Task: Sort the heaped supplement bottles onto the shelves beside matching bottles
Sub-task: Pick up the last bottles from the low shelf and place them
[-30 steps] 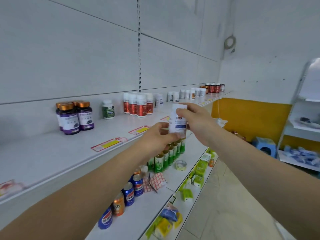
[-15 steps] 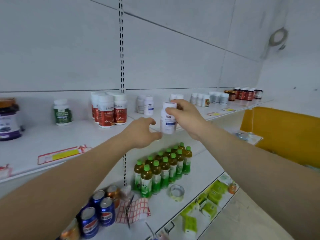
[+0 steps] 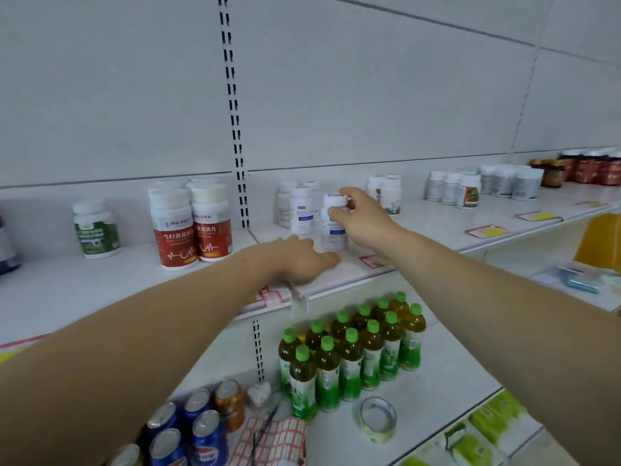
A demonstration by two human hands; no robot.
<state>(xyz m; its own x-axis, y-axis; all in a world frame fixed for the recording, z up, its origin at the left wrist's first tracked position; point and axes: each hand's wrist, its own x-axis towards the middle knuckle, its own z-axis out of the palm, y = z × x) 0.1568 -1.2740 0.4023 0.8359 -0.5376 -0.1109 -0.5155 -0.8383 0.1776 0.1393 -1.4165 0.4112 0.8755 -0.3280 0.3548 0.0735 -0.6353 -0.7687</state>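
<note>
Head view: right hand [image 3: 361, 218] grips the white bottle [image 3: 333, 227] at matching bottles' [image 3: 301, 210] three o'clock, unreleased; left hand [image 3: 302, 260] rests empty, loosely spread.

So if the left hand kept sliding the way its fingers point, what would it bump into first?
Most likely the white bottle that the right hand holds on the shelf. The left hand lies flat, its fingertips aimed at the bottle's base and nearly touching it, though depth is hard to judge.

Pepsi logo on the blue cans [image 3: 205, 442]; "绿茶" on the front green-tea bottle [image 3: 303, 385]
</note>
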